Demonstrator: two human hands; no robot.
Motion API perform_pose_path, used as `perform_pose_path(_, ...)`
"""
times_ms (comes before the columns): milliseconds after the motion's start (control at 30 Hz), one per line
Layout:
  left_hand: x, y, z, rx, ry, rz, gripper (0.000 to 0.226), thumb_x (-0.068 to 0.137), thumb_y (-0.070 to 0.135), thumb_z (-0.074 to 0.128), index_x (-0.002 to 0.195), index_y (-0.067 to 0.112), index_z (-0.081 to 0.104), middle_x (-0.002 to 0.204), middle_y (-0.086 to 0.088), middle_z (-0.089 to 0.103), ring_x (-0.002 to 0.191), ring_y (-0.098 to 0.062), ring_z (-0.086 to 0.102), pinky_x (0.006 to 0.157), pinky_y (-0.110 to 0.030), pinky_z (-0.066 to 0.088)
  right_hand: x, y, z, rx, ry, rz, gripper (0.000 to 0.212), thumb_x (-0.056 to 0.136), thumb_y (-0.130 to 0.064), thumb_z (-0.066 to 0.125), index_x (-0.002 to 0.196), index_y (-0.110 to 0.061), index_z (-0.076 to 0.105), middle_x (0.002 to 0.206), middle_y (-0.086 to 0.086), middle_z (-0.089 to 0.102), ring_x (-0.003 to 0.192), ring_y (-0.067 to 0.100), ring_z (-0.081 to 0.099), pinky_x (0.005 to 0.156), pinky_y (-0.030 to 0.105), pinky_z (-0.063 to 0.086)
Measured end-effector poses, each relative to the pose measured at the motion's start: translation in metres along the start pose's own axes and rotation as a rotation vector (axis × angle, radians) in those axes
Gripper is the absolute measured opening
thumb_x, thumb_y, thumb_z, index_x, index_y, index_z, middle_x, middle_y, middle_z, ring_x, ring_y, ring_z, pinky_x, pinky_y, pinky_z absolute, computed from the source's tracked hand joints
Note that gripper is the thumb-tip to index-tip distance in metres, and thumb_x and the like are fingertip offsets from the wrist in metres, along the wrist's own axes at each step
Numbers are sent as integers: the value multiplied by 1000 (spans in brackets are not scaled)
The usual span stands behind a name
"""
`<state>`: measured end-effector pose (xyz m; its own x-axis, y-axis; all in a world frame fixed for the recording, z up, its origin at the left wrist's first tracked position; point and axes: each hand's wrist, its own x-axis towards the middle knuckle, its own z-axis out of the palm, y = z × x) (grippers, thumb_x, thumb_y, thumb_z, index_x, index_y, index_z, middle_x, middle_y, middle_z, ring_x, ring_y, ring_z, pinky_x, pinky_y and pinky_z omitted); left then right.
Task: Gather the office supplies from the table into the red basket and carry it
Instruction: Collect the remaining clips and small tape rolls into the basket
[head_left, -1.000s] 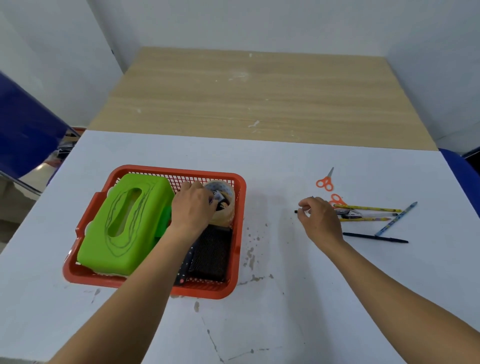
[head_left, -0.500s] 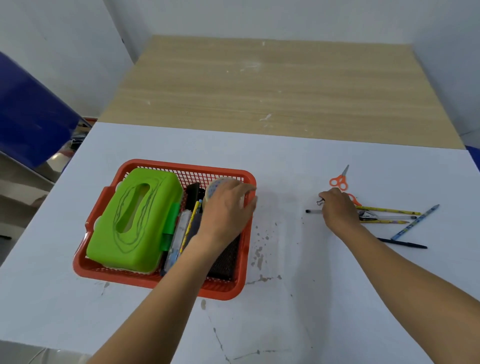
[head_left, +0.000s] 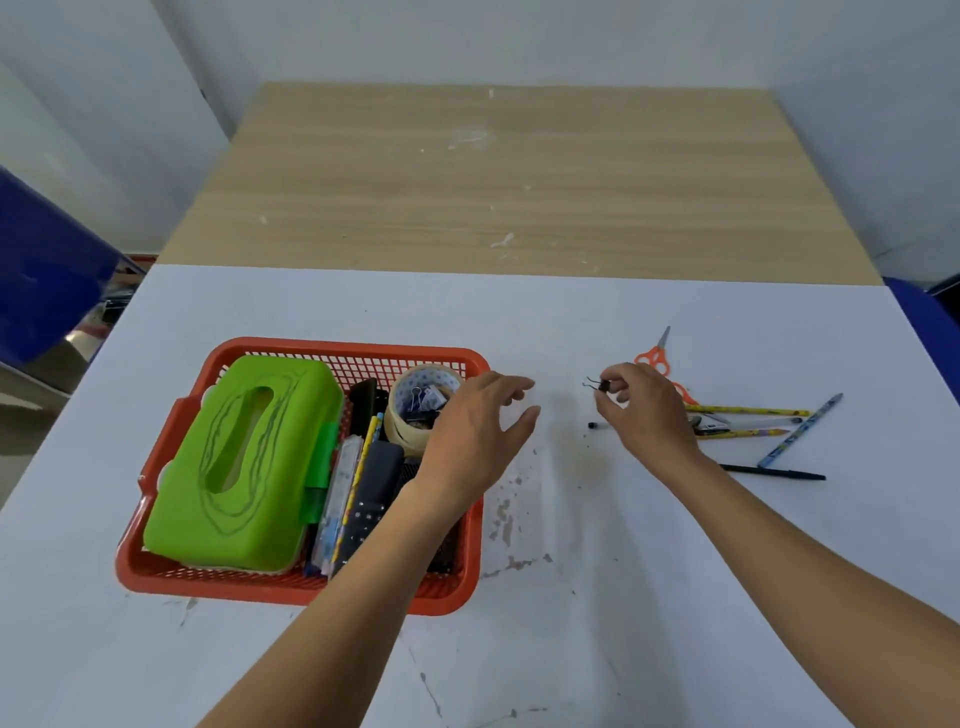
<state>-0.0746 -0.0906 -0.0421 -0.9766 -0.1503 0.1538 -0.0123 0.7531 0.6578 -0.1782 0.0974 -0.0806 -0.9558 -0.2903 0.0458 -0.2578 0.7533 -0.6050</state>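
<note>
Right grip (head_left: 644, 410) lifted, pinching binder clip (head_left: 602, 385), handles pointing left | left grip (head_left: 478, 431) relaxed, empty

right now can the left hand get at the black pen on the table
Probably not easily: the left hand is by the basket, and the right hand, pinching a clip, and its forearm lie between it and the black pen.

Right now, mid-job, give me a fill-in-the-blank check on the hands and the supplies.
The right hand pinches a small black ____ between its fingertips. The left hand is ____ and holds nothing. The green tissue box lies in the ____ basket. The orange scissors lie ____ the basket, on the white table.
Missing: binder clip; open; red; outside.
</note>
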Motion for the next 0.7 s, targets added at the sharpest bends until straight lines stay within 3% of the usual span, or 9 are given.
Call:
perform_pose_path(133, 6, 8, -1, -181, 27, -96, 35, 89, 38, 61, 120, 20, 61, 101, 8, 64, 88, -2, 58, 75, -16, 51, -15, -40, -8, 109, 79, -131, 17, 85, -14, 68, 101, -11, 66, 91, 1, 61, 75, 11, 54, 66, 11, 40)
perform_pose_path(433, -7, 13, -9, -402, 118, -220, 9, 91, 20, 62, 93, 19, 70, 76, 17, 65, 72, 6, 62, 66, -7, 47, -47, -85, 3, 162, 38, -244, 25, 87, -18, 66, 112, -14, 63, 95, -4, 58, 80, 8, 53, 68, 7, 40)
perform_pose_path(500, -8, 7, -16, -359, 168, -256, 8, 90, 20, 62, 92, 19, 70, 76, 20, 63, 72, 6, 60, 66, -7, 46, -55, -90, 9, 182, -23, -200, 35, 89, -23, 64, 123, -15, 57, 99, -4, 58, 83, 9, 54, 73, 13, 43)
perform_pose_path(600, -8, -10, -27, -183, 234, -268, 9, 88, 24, 65, 92, 21, 72, 82, 15, 66, 75, 0, 61, 67, -14, 49, -72, -103, 24, 188, -262, -119, 47, 92, -35, 60, 135, -21, 48, 107, -3, 61, 89, 11, 59, 81, 25, 50)
perform_pose_path(700, -8, -31, -39, 119, 207, -218, 14, 87, 25, 64, 96, 19, 72, 92, 6, 68, 82, -13, 62, 70, -27, 49, -87, -112, 46, 137, -305, -139, 35, 94, -34, 54, 127, -26, 48, 104, -2, 62, 87, 15, 62, 78, 31, 54)
